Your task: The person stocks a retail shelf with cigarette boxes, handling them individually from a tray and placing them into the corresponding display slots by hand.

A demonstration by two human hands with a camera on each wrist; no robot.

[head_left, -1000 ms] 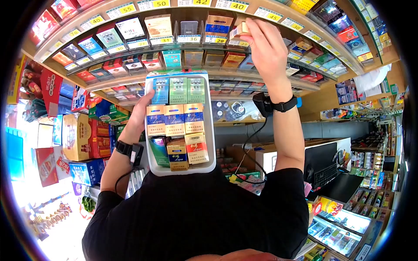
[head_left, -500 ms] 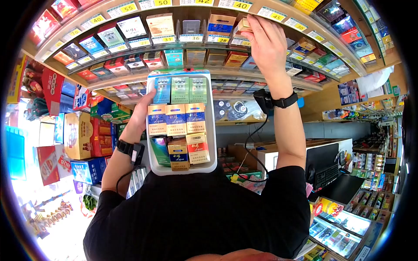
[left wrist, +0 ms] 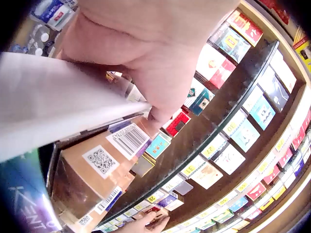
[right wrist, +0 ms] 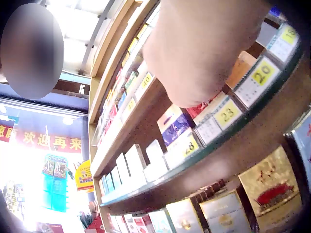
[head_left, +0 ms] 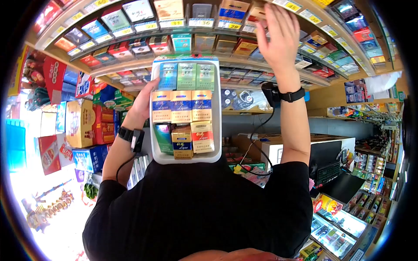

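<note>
Price tags (head_left: 201,22) 36, 28, "KENT" on pack (left wrist: 22,213), "Liqun" on boxes (head_left: 182,105)

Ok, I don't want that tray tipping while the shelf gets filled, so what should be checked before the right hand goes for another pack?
1. Right hand free: ok, fingers straight, holding nothing.
2. Left hand on tray: ok, it grips the left rim.
3. Packs in tray: ok, three rows, lying flat.
4. Tray level: cannot tell from these views.
5. Shelf slot behind right hand: cannot tell, the hand covers it.
</note>
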